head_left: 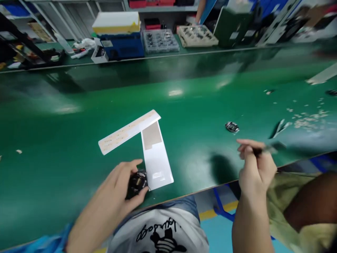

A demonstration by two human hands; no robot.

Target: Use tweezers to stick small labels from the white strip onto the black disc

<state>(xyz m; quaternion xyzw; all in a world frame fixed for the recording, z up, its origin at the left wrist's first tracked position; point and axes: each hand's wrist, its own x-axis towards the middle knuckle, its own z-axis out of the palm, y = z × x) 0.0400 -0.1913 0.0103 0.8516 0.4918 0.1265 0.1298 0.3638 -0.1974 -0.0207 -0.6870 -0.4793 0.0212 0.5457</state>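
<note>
A glossy green work surface [79, 182] is stretching across a factory floor, catching pale patches of overhead light [175, 92] along its middle. Along the far edge, a blue crate [123, 47] topped by a yellow and white box [116, 23] is sitting beside a grey parts tray [160, 40] and a beige parts tray [197, 36], with metal shelving [52, 17] rising behind. Below the near edge, a light blue floor [223, 235] marked with a yellow stripe [216, 212] is showing.
</note>
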